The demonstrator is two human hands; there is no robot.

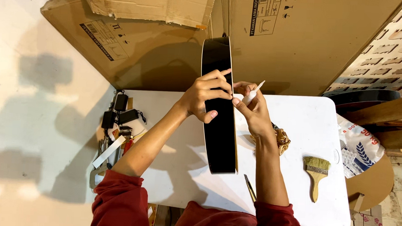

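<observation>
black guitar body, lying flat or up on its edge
On its edge: the black guitar body stands upright on the white table, steadied by the left hand.

Bright warm light, soft shadows on floor, sharp focus, wide-angle edges

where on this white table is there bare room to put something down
Bare patches on the white table: the far right corner beyond the paintbrush, and the near middle between left forearm and black guitar body. The left edge is crowded with tools and chargers.
</observation>
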